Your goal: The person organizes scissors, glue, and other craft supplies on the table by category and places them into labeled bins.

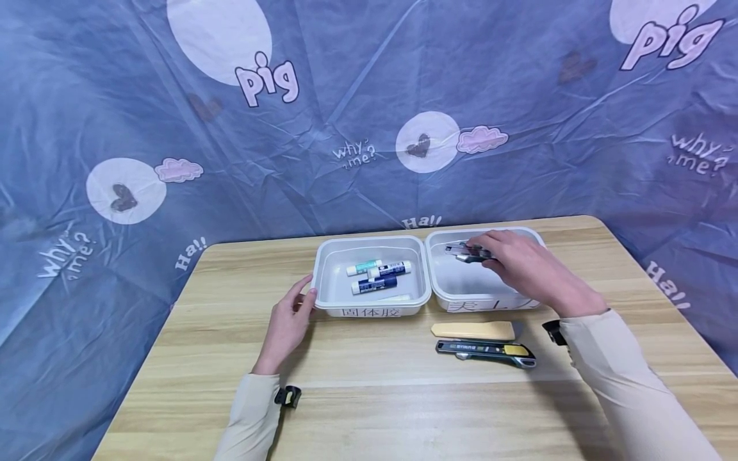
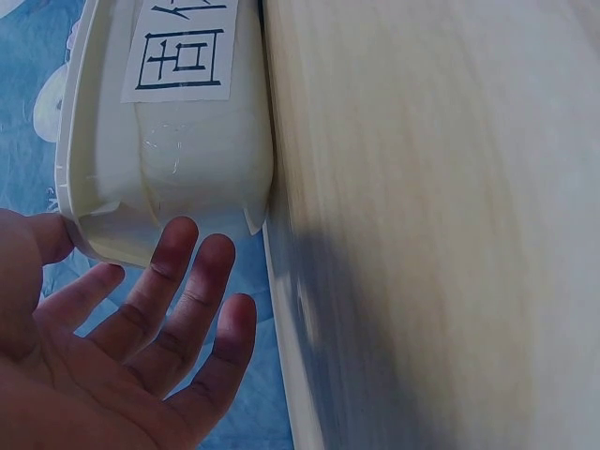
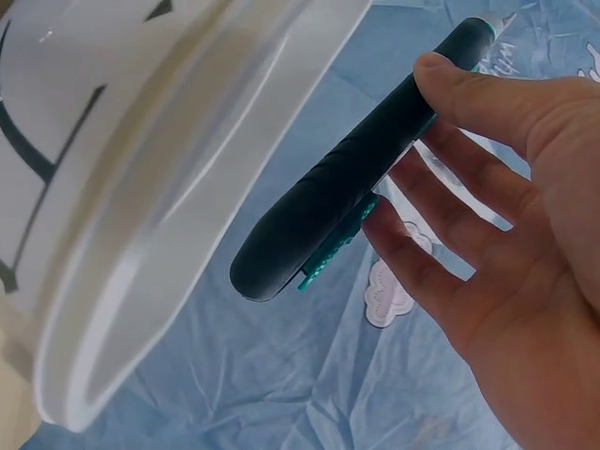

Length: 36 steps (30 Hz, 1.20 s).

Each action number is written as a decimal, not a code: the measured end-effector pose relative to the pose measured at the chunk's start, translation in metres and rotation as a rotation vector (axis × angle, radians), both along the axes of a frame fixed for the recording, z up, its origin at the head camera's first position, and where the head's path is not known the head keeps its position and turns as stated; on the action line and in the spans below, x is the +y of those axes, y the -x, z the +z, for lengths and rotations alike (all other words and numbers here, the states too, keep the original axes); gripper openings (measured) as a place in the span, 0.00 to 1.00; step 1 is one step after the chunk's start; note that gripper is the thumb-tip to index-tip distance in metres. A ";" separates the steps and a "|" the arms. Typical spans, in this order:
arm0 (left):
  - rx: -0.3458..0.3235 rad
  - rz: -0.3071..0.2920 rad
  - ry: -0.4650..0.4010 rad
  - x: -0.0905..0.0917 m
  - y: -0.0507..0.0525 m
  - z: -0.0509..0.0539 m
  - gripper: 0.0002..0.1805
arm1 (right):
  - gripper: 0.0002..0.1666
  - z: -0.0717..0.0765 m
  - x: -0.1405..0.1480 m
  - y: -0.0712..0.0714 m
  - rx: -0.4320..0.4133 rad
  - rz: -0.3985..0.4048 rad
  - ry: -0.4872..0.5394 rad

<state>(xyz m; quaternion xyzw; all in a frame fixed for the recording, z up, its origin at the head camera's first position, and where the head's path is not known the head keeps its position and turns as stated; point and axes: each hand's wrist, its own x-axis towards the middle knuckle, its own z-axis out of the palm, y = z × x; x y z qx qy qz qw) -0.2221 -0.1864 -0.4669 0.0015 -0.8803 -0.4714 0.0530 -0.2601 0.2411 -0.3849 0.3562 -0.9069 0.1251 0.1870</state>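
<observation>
In the head view, my right hand (image 1: 513, 264) holds a utility knife (image 1: 468, 251) over the white box on the right (image 1: 484, 298). The right wrist view shows the knife's dark handle (image 3: 347, 169) with a green slider, gripped between thumb and fingers, beside the box's white rim (image 3: 206, 216). My left hand (image 1: 286, 326) touches the left end of the other white box (image 1: 319, 282), which contains several glue sticks (image 1: 375, 284). Seen from the left wrist, that hand (image 2: 141, 337) has its fingers spread and loosely extended against the box corner (image 2: 197, 169).
Below the right box, a dark utility knife with a yellow patch (image 1: 487, 352) lies on the wooden table (image 1: 369, 410). Beside it is a flat tan-yellow handled tool (image 1: 473, 330). Printed labels (image 1: 371, 312) are on the boxes' front walls. A blue patterned cloth (image 1: 346, 96) hangs behind the table.
</observation>
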 end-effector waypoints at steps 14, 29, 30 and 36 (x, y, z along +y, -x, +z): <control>-0.009 -0.003 -0.010 0.000 -0.001 0.000 0.25 | 0.23 -0.014 0.003 0.005 -0.087 -0.049 -0.017; -0.008 0.001 -0.003 0.000 0.000 0.000 0.24 | 0.23 -0.020 0.003 0.013 -0.182 -0.070 -0.055; -0.008 0.001 -0.004 0.000 0.000 0.000 0.24 | 0.23 -0.020 0.003 0.013 -0.190 -0.071 -0.062; -0.007 -0.001 -0.008 0.000 0.000 0.000 0.24 | 0.23 -0.021 0.003 0.017 -0.232 -0.065 -0.096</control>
